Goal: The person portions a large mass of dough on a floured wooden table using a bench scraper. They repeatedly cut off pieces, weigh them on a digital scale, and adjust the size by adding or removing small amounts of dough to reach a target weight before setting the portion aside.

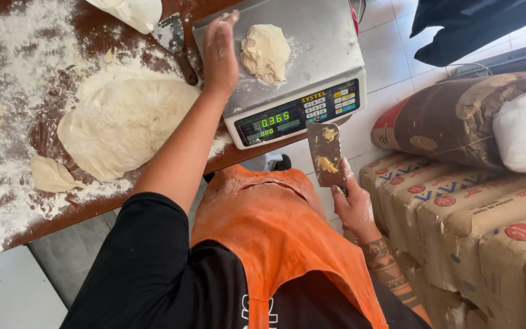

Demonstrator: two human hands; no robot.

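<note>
The left hand (220, 52) reaches forward on a nearly straight arm, fingers together and flat, edge-on over the left side of the scale (299, 91); its grip is spread, holding nothing. The right hand (353, 204) sits low by the orange apron (275, 244), wrist bent up, its grip pressed around the handle of a dough scraper (326, 152) whose blade, smeared with dough, points to twelve o'clock.

A small dough piece (266, 52) lies on the scale's metal platter, just beside the left hand at its three o'clock, apart from it. A large dough mass (123, 125) rests at the hand's seven o'clock.

The surface (44, 225) is brown wood dusted with flour, carrying smaller dough scraps (53, 175) and a second scraper (175, 39). Stacked paper flour sacks (470, 213) stand on a pale tiled floor (385, 36) at three o'clock.
</note>
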